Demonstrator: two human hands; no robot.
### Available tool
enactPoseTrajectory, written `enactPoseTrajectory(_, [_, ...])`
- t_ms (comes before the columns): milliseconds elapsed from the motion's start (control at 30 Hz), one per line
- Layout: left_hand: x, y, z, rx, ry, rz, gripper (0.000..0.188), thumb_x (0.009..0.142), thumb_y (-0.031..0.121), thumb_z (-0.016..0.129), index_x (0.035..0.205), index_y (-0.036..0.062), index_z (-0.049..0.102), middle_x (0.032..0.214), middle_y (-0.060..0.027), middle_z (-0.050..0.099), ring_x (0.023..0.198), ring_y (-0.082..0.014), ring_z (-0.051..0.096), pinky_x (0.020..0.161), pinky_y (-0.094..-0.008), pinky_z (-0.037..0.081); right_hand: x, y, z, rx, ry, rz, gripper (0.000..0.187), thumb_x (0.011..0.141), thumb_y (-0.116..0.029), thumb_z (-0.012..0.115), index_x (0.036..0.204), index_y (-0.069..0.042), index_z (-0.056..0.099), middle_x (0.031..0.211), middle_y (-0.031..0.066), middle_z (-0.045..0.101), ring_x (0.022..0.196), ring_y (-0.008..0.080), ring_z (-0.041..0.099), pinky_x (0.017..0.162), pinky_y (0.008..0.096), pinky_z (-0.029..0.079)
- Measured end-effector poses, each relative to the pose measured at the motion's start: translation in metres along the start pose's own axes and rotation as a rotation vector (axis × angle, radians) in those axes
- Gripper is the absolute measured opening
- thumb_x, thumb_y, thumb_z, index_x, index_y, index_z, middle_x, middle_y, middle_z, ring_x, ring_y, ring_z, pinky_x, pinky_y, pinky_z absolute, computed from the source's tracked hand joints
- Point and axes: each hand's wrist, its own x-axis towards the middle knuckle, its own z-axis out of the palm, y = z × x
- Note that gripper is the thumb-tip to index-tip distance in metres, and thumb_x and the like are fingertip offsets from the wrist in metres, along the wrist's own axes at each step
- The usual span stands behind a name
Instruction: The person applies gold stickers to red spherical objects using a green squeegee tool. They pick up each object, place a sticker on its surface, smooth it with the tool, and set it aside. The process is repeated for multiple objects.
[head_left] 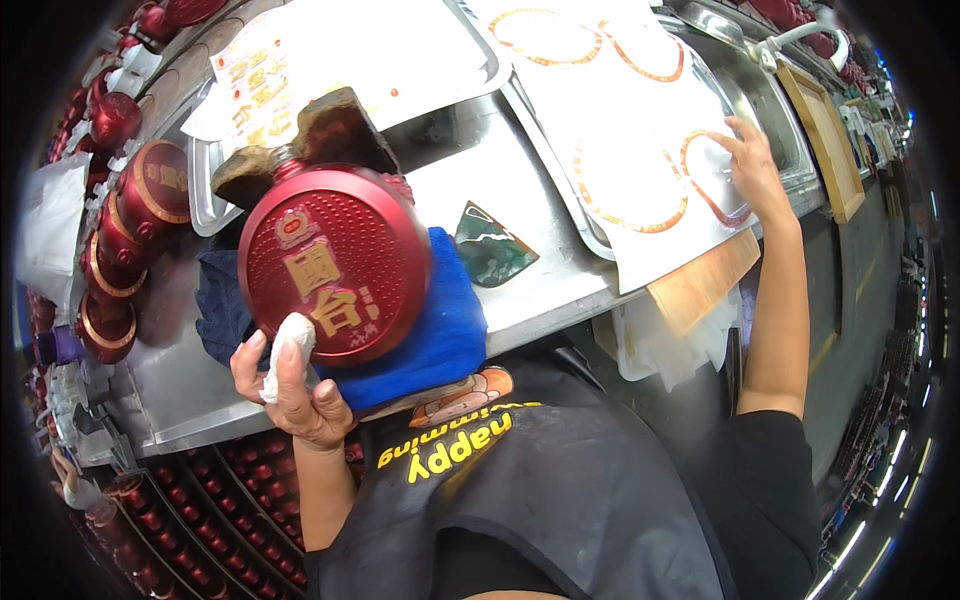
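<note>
A round, flat-faced red bottle (335, 262) with gold lettering and a dotted surface lies on a folded blue cloth (452, 310), its neck against a dark, worn block (345, 135). My left hand (305, 395) is at the bottle's lower edge, fingers apart, one finger wrapped in white; whether it touches the bottle I cannot tell. At the right, my right hand (757, 170) reaches over a white sheet (640, 120) bearing curved red-and-gold decal strips. Its fingers are spread, the tips beside one curved strip (700, 185). A dark green triangular scraper-like piece (492, 245) lies on the metal table.
More red bottles (155, 185) stand along the left side. At the far side a tray (400, 50) holds another decal sheet (255, 85). A sink (775, 110) with a tap (815, 40) and a wooden frame (820, 140) are at the right. Racks of red pieces (215, 500) stand below left.
</note>
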Motion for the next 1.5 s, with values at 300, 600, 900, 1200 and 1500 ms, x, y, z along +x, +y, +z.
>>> enactPoseTrajectory(300, [0.005,0.004,0.001,0.002,-0.035,0.024,0.044,0.108,0.025,0.053,0.143,-0.0017,0.054,0.136,-0.0259,0.056,0.131,-0.0409,0.047,0.101,-0.045,0.052,-0.019,-0.053,-0.015,-0.076,0.001,-0.084,0.043,0.089,0.009,0.057,0.124,-0.008,0.073,0.138,0.0139,0.06,0.137,0.0308,0.051,0.108,0.0437,0.049])
enactPoseTrajectory(600, [0.01,0.013,0.001,0.069,-0.046,0.027,0.042,0.106,0.02,0.055,0.141,-0.0026,0.055,0.135,-0.0194,0.063,0.131,-0.0396,0.047,0.102,-0.0438,0.051,-0.031,-0.15,-0.039,0.271,-0.06,-0.519,0.036,0.088,0.003,0.063,0.12,-0.009,0.075,0.127,0.0139,0.061,0.124,0.0325,0.057,0.103,0.0408,0.049])
enactPoseTrajectory(900, [0.013,0.015,0.002,0.089,-0.038,0.049,0.044,0.101,0.015,0.063,0.143,0.001,0.056,0.133,-0.0139,0.067,0.131,-0.0371,0.05,0.104,-0.041,0.048,-0.046,-0.173,-0.039,0.353,-0.095,-0.535,0.03,0.091,0.0,0.064,0.12,-0.005,0.071,0.124,0.013,0.061,0.119,0.0337,0.057,0.102,0.0411,0.047])
enactPoseTrajectory(1200, [0.028,0.046,-0.007,0.113,-0.03,0.083,0.039,0.101,0.018,0.064,0.136,0.0003,0.06,0.13,-0.0167,0.067,0.136,-0.0383,0.043,0.107,-0.04,0.048,-0.046,-0.179,-0.034,0.862,-0.193,-0.429,0.026,0.096,0.002,0.057,0.119,0.002,0.067,0.123,0.0147,0.061,0.118,0.0314,0.057,0.103,0.0388,0.046])
enactPoseTrajectory(1500, [0.047,0.104,0.031,-0.049,-0.065,0.164,0.036,0.074,0.011,0.08,0.109,0.019,0.077,0.131,-0.018,0.054,0.12,-0.0349,0.05,0.091,-0.0404,0.048,-0.057,-0.197,-0.034,0.371,-0.019,-0.426,0.024,0.089,-0.014,0.073,0.106,0.003,0.072,0.12,0.0148,0.062,0.117,0.0354,0.056,0.101,0.043,0.047])
